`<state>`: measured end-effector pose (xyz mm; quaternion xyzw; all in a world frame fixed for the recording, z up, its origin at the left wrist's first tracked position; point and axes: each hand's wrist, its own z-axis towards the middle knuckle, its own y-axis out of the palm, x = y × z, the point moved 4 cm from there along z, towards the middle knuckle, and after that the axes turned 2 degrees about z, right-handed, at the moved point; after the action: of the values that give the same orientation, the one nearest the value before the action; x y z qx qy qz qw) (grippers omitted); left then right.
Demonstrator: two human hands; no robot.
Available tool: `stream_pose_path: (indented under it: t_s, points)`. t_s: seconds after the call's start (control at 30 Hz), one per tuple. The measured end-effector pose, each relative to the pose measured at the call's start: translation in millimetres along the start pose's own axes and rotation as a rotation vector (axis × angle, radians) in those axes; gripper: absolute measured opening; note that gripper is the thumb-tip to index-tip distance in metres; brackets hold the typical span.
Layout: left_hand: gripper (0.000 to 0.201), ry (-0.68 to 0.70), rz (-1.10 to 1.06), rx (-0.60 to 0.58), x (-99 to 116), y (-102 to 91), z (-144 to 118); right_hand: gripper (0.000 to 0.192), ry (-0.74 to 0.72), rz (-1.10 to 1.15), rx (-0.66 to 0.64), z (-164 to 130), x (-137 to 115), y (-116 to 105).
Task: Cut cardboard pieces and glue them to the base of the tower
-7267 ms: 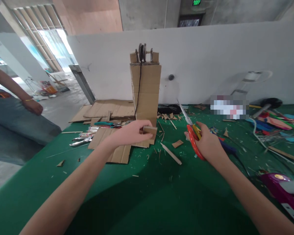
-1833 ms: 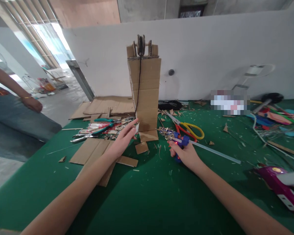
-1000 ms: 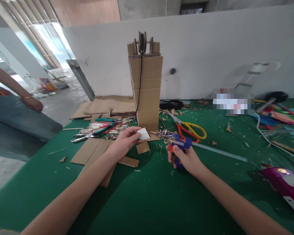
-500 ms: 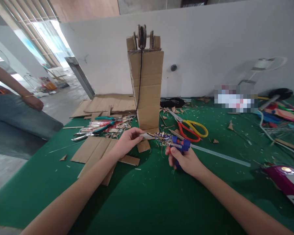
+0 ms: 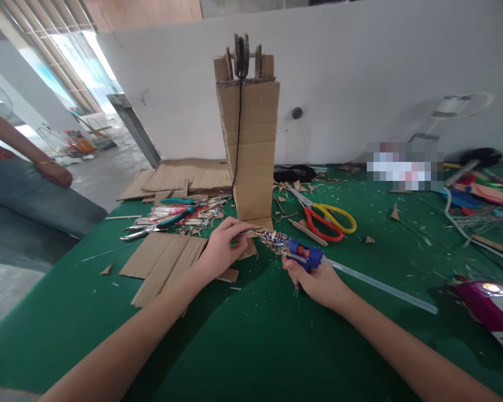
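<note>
My left hand (image 5: 222, 254) pinches a small flat cardboard piece (image 5: 248, 230) just in front of the tall cardboard tower (image 5: 248, 142). My right hand (image 5: 314, 278) grips a blue hot glue gun (image 5: 304, 254) with a long clear glue stick (image 5: 381, 286) sticking out behind it. The gun's debris-covered nozzle points left and touches the small piece. A black string (image 5: 236, 145) hangs down the tower's front from a wheel on top.
Red and yellow scissors (image 5: 324, 215) lie right of the tower. Pliers and cutters (image 5: 167, 218) and flat cardboard sheets (image 5: 163, 262) lie to the left. Coloured scraps and cables clutter the far right, with a purple object (image 5: 486, 312) near the edge. Another person sits at far left (image 5: 25, 190).
My right hand put down the scissors and took up the glue gun. My left hand picked up a small white-faced piece, turned it flat, and the gun's nozzle came against it.
</note>
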<state>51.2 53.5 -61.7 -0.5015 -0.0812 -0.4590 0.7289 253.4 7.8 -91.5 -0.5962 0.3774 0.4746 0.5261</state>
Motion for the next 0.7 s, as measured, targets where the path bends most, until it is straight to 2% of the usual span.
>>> stream_pose_path:
  t_s: [0.33, 0.7]
  points:
    - [0.023, 0.012, 0.024, 0.017, 0.1, 0.5, -0.3, 0.031, 0.027, -0.028, -0.014, -1.2, -1.3, 0.7]
    - [0.02, -0.008, -0.004, 0.018, -1.0, 0.2, -0.7, 0.034, 0.047, -0.019, -0.014, 0.5, 3.4, 0.7]
